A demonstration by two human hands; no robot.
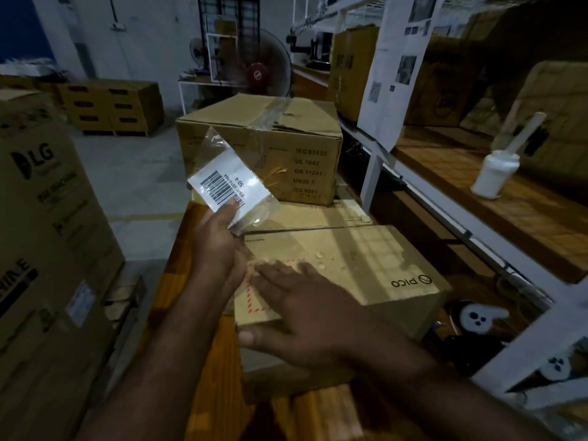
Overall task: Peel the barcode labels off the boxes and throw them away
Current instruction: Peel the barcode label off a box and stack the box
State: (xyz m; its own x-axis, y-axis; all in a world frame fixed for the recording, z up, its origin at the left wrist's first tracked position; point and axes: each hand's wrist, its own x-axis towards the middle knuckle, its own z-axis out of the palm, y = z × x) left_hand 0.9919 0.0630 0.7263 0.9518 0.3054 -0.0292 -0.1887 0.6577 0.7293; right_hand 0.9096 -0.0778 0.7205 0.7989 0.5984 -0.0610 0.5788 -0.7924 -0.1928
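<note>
The left hand point(219, 246) is holding the barcode label point(229, 186) up in the air, above the far left corner of the PICO box point(366, 265). The thumb is pressing on the lower edge of the label and the other fingers are hiding behind it, so the hand is pinching it. The label is a white rectangle carrying black bars and a few small printed characters. It is sitting at an angle. It is stuck on a bigger piece of clear film, which is shining and wrinkling a little. The film is reaching past the white paper both at the top and at the bottom. The label is not touching any box.

The right hand point(296, 316) is lying flat on the top of the PICO box, with the fingers straight and spread, gripping nothing. Its thumb is resting at the near edge of the box. Beside the fingertips a red and white dashed frame point(254, 297), printed on the cardboard, is showing, and inside it only plain brown cardboard is showing.

The PICO box is lying on a wooden table point(197, 313). Behind it a larger taped box point(261, 144) is standing, with clear tape across its top. On the left an LG carton point(47, 218) is standing, and on the right a white bottle point(496, 176) is standing on a shelf.
</note>
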